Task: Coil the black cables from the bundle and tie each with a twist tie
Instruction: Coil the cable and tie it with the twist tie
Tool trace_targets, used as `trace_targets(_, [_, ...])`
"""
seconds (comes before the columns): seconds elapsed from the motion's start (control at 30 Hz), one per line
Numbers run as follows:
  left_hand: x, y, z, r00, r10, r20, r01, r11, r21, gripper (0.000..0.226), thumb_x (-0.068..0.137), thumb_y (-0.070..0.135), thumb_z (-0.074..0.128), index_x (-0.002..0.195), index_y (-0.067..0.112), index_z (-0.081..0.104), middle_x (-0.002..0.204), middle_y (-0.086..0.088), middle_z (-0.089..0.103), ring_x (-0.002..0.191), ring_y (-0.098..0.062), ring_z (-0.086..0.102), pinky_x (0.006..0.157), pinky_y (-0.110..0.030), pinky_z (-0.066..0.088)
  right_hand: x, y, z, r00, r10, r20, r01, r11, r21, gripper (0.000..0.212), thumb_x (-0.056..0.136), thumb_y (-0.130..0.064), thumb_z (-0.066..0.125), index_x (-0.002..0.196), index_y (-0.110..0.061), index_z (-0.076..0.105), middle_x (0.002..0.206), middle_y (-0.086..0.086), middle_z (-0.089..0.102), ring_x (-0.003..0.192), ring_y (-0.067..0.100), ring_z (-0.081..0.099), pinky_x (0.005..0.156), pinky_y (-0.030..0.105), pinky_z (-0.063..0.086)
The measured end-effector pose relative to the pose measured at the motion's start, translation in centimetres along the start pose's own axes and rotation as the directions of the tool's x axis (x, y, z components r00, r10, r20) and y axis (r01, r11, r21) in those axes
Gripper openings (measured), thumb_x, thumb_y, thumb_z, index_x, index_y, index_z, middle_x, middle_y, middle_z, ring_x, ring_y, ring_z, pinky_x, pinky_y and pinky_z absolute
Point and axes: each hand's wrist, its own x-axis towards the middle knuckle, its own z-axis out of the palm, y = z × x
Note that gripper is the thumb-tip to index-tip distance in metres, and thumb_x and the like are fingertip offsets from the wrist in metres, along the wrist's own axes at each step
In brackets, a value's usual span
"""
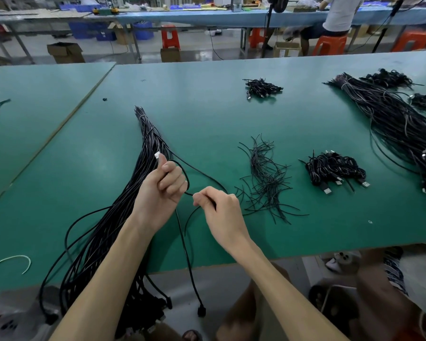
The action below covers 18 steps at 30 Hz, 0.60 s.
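A long bundle of black cables (pixel 143 153) lies on the green table (pixel 207 114), tied near its far tip and hanging over the near edge. My left hand (pixel 162 190) grips one black cable (pixel 202 173), its silver plug sticking up past my thumb. A loop of that cable curves round my fingers. My right hand (pixel 219 205) pinches the same cable a little to the right. The cable's tail drops off the table edge to a black plug (pixel 201 311). A loose heap of black twist ties (pixel 266 180) lies just right of my right hand.
A pile of coiled, tied cables (pixel 335 171) sits right of the ties, a smaller pile (pixel 262 87) farther back. A second large bundle (pixel 391 119) runs along the right side. A white tie (pixel 10 262) lies at the near left. A seated person works at the far bench.
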Motion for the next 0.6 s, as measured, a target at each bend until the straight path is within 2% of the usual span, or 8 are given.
trace_targets(0.07, [0.0,-0.2,-0.1,0.999,0.039,-0.031,-0.034,0.988,0.149,0.042,0.104,0.047,0.047,0.070,0.024,0.052,0.056,0.010,0.023,0.051,-0.010,0.020,0.052,-0.023,0.027,0.1,0.1,0.1,1.000,0.027,-0.001,-0.027,1.000,-0.004,0.026,0.106,-0.033,0.057,0.089,-0.019,0.072,0.074,-0.019,0.062,0.075,0.016,0.053,0.084,0.035,0.042])
trace_targets(0.13, [0.1,-0.7,0.2,0.993,0.117,-0.033,-0.093,0.908,0.408,0.044,0.102,0.047,0.051,0.066,0.023,0.052,0.056,0.007,0.026,0.053,-0.013,0.020,0.053,-0.027,0.020,0.1,0.4,0.1,0.996,0.085,-0.008,-0.085,0.996,0.025,0.028,0.105,-0.035,0.057,0.086,-0.019,0.071,0.070,-0.014,0.062,0.072,0.021,0.049,0.075,0.034,0.039])
trace_targets(0.27, [-0.4,-2.1,0.6,0.969,0.223,0.103,-0.215,0.562,0.799,0.045,0.105,0.036,0.051,0.062,0.023,0.055,0.058,-0.001,0.039,0.053,-0.015,0.031,0.053,-0.030,0.023,0.2,0.8,0.1,0.993,0.119,-0.009,-0.119,0.992,0.050,0.028,0.106,-0.028,0.056,0.086,-0.017,0.073,0.065,-0.011,0.062,0.056,0.005,0.043,0.061,0.021,0.034])
trace_targets(0.33, [-0.7,-2.5,0.0,0.938,0.242,0.250,-0.312,0.270,0.911,0.036,0.103,0.027,0.052,0.068,0.019,0.051,0.059,0.010,0.044,0.055,-0.009,0.037,0.054,-0.027,0.031,0.3,0.7,0.1,0.993,0.116,0.007,-0.116,0.993,0.030,0.027,0.106,-0.021,0.053,0.087,-0.017,0.072,0.066,-0.010,0.062,0.056,0.008,0.046,0.057,0.022,0.037])
trace_targets(0.4, [-1.0,-2.6,-0.2,0.887,0.214,0.410,-0.402,-0.083,0.912,0.027,0.099,0.013,0.054,0.075,0.018,0.045,0.062,0.017,0.040,0.060,-0.006,0.036,0.059,-0.022,0.031,0.4,0.5,0.1,0.992,0.125,-0.002,-0.125,0.991,0.047,0.027,0.104,-0.013,0.051,0.085,-0.019,0.069,0.071,-0.010,0.065,0.062,0.010,0.053,0.061,0.031,0.047])
trace_targets(0.43, [-1.0,-2.6,-0.1,0.861,0.195,0.470,-0.438,-0.186,0.880,0.027,0.097,0.007,0.055,0.077,0.019,0.042,0.066,0.020,0.038,0.063,-0.007,0.033,0.062,-0.018,0.031,0.4,0.5,0.0,0.992,0.128,-0.017,-0.127,0.989,0.073,0.026,0.102,-0.009,0.050,0.086,-0.019,0.069,0.074,-0.009,0.067,0.066,0.010,0.056,0.064,0.032,0.049])
trace_targets(0.53, [-1.1,-2.4,0.3,0.811,0.161,0.563,-0.500,-0.308,0.809,0.024,0.089,-0.003,0.056,0.079,0.016,0.045,0.075,0.019,0.037,0.070,-0.006,0.029,0.070,-0.013,0.032,0.5,0.5,0.0,0.991,0.111,-0.078,-0.106,0.992,0.064,0.023,0.101,-0.003,0.050,0.102,-0.014,0.071,0.091,0.002,0.071,0.086,0.020,0.063,0.077,0.037,0.054])
trace_targets(0.6, [-1.0,-2.3,0.4,0.803,0.165,0.573,-0.486,-0.377,0.789,0.017,0.086,-0.005,0.056,0.079,0.009,0.050,0.076,0.010,0.044,0.070,-0.011,0.034,0.070,-0.017,0.030,0.5,0.5,0.1,0.984,0.100,-0.149,-0.091,0.994,0.063,0.020,0.106,-0.012,0.051,0.106,-0.015,0.071,0.094,0.004,0.071,0.091,0.025,0.063,0.080,0.039,0.053])
